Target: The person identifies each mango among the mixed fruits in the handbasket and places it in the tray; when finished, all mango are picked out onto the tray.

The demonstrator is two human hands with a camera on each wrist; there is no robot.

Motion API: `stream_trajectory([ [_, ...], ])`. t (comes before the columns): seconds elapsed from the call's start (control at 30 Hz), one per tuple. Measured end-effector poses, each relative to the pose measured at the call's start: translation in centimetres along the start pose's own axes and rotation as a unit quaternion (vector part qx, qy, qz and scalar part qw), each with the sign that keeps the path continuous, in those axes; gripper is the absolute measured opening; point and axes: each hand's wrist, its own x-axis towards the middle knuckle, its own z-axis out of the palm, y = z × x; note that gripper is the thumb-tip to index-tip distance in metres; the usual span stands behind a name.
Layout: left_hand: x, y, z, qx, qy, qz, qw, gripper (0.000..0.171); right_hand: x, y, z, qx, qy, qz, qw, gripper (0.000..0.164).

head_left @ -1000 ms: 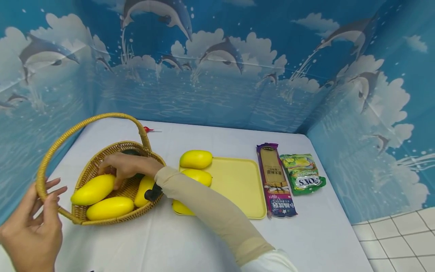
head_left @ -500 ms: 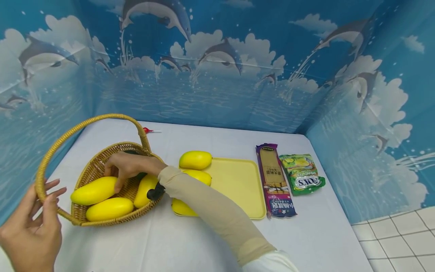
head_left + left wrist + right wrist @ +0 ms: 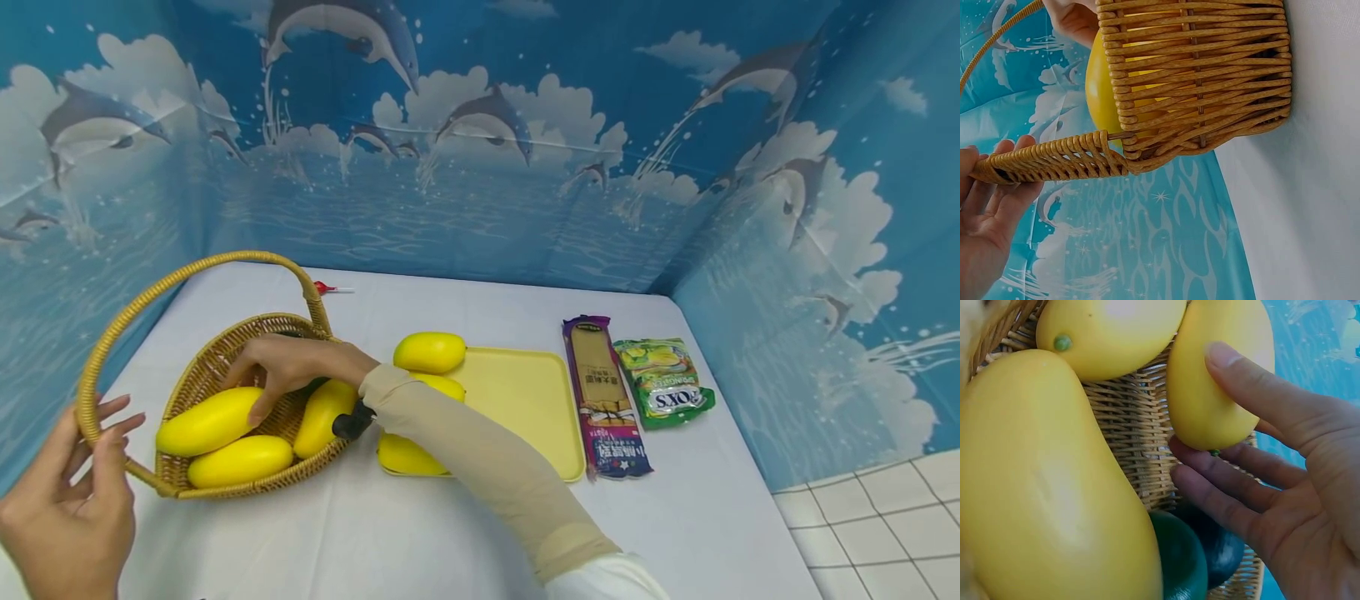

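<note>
Left hand (image 3: 73,504) in a light grip, sleeved right arm (image 3: 480,464) outstretched leftward, right hand (image 3: 291,364) downturned in a wide grip.

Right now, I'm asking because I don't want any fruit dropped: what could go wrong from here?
The leftmost mango could slip, since the right hand has it only near one end. Lifting it might also nudge the neighbouring mango, close beside it in the basket. And with the left hand on the handle, a stray tug could tip everything.
</note>
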Motion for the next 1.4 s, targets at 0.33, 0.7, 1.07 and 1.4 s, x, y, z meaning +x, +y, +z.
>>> stream_trajectory([
  [0.33,0.1,0.2,0.1,0.004,-0.006,0.001,1.0,0.039,-1.9,0.3,-0.9,-0.028,0.008,-0.03,0.999,0.055],
  [0.7,-0.3,-0.2,0.0,0.012,-0.009,-0.023,0.9996,0.043,-6.7,-0.2,-1.8,-0.063,0.049,-0.001,0.997,0.063],
  [1.07,-0.8,-0.3,0.0,0.004,-0.014,-0.034,0.9993,0.044,-16.6,0.4,-1.6,0.044,0.135,0.013,0.99,0.059],
  [1.4,-0.5,-0.1,0.1,-0.002,-0.019,-0.016,0.9997,0.045,-24.5,2.3,-0.4,0.048,0.257,0.008,0.965,0.057],
])
